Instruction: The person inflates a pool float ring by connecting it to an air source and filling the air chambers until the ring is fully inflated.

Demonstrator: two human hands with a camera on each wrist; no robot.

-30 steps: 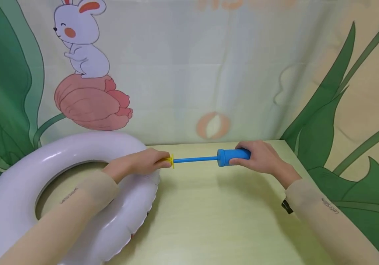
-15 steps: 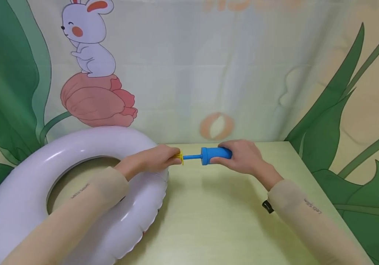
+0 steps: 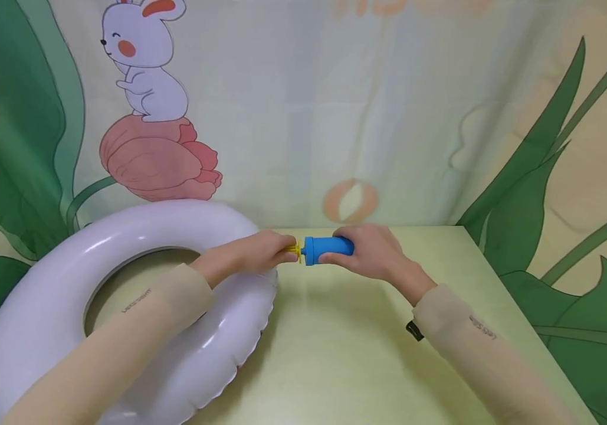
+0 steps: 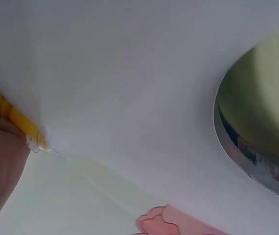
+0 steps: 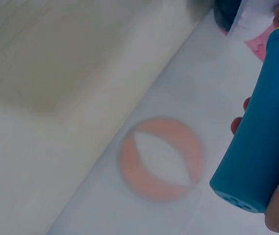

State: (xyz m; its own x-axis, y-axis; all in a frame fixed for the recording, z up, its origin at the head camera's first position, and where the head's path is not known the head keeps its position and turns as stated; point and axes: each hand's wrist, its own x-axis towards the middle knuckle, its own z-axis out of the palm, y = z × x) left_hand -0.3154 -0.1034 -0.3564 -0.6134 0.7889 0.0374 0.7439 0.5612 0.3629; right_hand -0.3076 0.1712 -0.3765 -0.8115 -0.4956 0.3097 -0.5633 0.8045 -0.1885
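A blue hand pump (image 3: 330, 250) lies level above the table between my hands. My right hand (image 3: 374, 252) grips its barrel from the right, fingers and thumb wrapped round it. On the left, my left hand (image 3: 266, 251) pinches the pump's yellow end (image 3: 297, 250). The blue rod is almost wholly inside the barrel. In the left wrist view a yellow nozzle (image 4: 23, 122) runs from the left hand to a clear plastic valve (image 4: 34, 144) on the white swim ring (image 4: 120, 93). The inflated ring fills the left side below my left forearm.
A pale yellow-green table (image 3: 345, 354) extends under the hands, its right edge running diagonally. Behind it hangs a curtain (image 3: 282, 118) printed with a rabbit, flowers and leaves. A small black piece (image 3: 414, 330) shows below the right sleeve cuff.
My right hand has moved left with the pump barrel, and the long exposed rod has slid into it. The left hand keeps its hold on the yellow end. The whole head view has shifted slightly.
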